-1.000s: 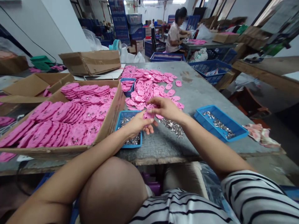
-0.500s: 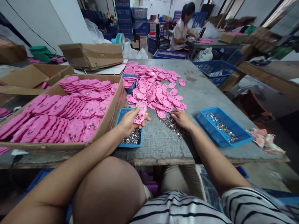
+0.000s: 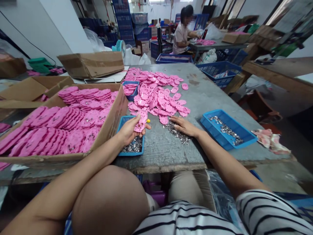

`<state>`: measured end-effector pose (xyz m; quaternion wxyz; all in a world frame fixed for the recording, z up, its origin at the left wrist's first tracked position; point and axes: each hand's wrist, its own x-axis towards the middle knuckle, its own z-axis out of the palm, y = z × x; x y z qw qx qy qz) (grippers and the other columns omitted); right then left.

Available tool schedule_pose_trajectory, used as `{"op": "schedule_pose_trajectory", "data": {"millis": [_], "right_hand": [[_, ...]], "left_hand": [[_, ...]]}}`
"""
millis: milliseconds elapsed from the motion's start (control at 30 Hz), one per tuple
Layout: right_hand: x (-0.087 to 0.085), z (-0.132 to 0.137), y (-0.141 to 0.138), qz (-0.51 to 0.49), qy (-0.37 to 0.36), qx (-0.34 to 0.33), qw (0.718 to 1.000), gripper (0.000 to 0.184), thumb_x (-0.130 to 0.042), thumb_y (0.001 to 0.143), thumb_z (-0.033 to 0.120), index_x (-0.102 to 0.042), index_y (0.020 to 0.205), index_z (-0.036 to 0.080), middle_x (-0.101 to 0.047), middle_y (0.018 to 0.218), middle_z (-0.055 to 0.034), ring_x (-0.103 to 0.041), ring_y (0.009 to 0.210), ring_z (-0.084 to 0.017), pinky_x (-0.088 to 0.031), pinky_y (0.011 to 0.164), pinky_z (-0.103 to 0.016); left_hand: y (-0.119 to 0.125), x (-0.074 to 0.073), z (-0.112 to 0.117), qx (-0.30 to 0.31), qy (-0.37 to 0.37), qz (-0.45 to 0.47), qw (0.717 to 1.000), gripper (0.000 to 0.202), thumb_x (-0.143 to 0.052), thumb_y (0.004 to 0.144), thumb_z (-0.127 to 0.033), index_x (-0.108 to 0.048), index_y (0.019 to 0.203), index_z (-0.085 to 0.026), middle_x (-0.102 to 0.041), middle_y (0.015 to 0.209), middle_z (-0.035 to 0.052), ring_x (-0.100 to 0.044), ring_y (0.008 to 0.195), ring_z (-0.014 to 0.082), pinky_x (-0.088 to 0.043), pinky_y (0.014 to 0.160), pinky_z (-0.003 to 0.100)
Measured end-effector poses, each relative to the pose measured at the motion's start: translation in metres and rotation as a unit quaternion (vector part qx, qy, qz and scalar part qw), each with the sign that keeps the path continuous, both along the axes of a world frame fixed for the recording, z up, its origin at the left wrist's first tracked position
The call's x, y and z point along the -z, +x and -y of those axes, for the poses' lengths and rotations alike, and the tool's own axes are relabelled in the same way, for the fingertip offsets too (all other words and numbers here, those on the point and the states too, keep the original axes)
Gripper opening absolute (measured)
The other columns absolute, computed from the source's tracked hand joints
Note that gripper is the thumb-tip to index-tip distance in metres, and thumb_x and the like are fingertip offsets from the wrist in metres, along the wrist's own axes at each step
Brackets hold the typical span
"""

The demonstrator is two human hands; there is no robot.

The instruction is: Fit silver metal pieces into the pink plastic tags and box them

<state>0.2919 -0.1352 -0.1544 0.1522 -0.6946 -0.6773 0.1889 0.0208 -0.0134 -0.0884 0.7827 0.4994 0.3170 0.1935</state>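
Note:
My left hand [image 3: 131,130] grips a pink plastic piece [image 3: 141,120] by its edge, above a blue tray [image 3: 142,148] of small metal parts. Something small and yellow [image 3: 148,120] shows beside its fingers. Over on the right, my right hand [image 3: 184,126] lies palm down with fingers stretched over a loose heap of small shiny metal parts [image 3: 179,134] on the grey table. Just beyond both hands spreads a large pile of pink plastic pieces [image 3: 156,98]. What lies under the right fingertips is hidden.
A cardboard box [image 3: 119,104] at left holds rows of pink pieces. Right of my right hand stands a second blue tray [image 3: 230,132] with metal parts, beside a crumpled cloth [image 3: 271,140]. A small blue bin [image 3: 133,95] stands behind. Another person [image 3: 182,36] sits at a far table.
The whole view has shifted slightly. My right hand's fingers have gone from bunched at the metal heap to stretched flatter over it. My left hand keeps holding the pink piece.

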Motion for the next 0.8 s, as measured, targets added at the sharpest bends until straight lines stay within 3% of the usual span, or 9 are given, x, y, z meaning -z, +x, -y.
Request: {"op": "schedule_pose_trajectory", "data": {"millis": [100, 267, 433, 633, 800], "right_hand": [[-0.001, -0.006, 0.001, -0.004, -0.006, -0.007, 1.0, 0.06, -0.035, 0.096, 0.053, -0.044, 0.147, 0.022, -0.037, 0.158, -0.0053, -0.031, 0.147, -0.022, -0.02, 0.121, -0.047], [0.004, -0.006, 0.006, -0.044, 0.037, -0.062, 0.996, 0.064, -0.029, 0.096, 0.06, -0.052, 0.14, 0.019, -0.046, 0.153, -0.0085, -0.037, 0.144, -0.024, -0.021, 0.122, -0.048], [0.015, 0.005, 0.007, -0.078, 0.062, -0.102, 0.99, 0.068, -0.027, 0.095, 0.065, -0.054, 0.139, 0.02, -0.048, 0.151, -0.0109, -0.04, 0.142, -0.025, -0.025, 0.121, -0.051], [0.016, 0.026, -0.001, -0.105, 0.073, -0.144, 0.981, 0.059, -0.033, 0.098, 0.058, -0.05, 0.143, 0.024, -0.048, 0.151, -0.0098, -0.04, 0.142, -0.025, -0.029, 0.12, -0.05], [0.01, 0.019, 0.001, -0.072, 0.08, -0.093, 0.99, 0.049, -0.035, 0.099, 0.052, -0.058, 0.134, 0.027, -0.062, 0.136, -0.0084, -0.056, 0.126, -0.026, -0.042, 0.108, -0.05]], "left_hand": [[0.0, 0.001, -0.001, 0.007, 0.007, 0.004, 1.0, 0.032, -0.054, 0.093, -0.043, -0.055, 0.081, -0.013, -0.07, 0.065, 0.0091, -0.056, 0.04, 0.01, -0.041, 0.035, 0.019], [0.0, 0.001, 0.0, 0.004, 0.023, 0.004, 1.0, 0.029, -0.05, 0.096, -0.039, -0.054, 0.081, -0.013, -0.071, 0.068, 0.0104, -0.056, 0.041, 0.0102, -0.041, 0.035, 0.019], [0.0, 0.001, -0.001, 0.009, 0.024, 0.003, 1.0, 0.028, -0.044, 0.098, -0.035, -0.056, 0.088, -0.011, -0.072, 0.068, 0.0108, -0.057, 0.041, 0.011, -0.042, 0.035, 0.019], [0.0, 0.001, 0.0, 0.019, 0.019, 0.012, 1.0, 0.028, -0.048, 0.097, -0.037, -0.055, 0.086, -0.012, -0.071, 0.066, 0.0101, -0.057, 0.041, 0.0112, -0.042, 0.035, 0.019], [0.002, -0.001, 0.002, 0.014, 0.022, -0.007, 1.0, 0.028, -0.037, 0.101, -0.029, -0.052, 0.085, -0.012, -0.07, 0.065, 0.0094, -0.056, 0.04, 0.0106, -0.042, 0.036, 0.019]]}}
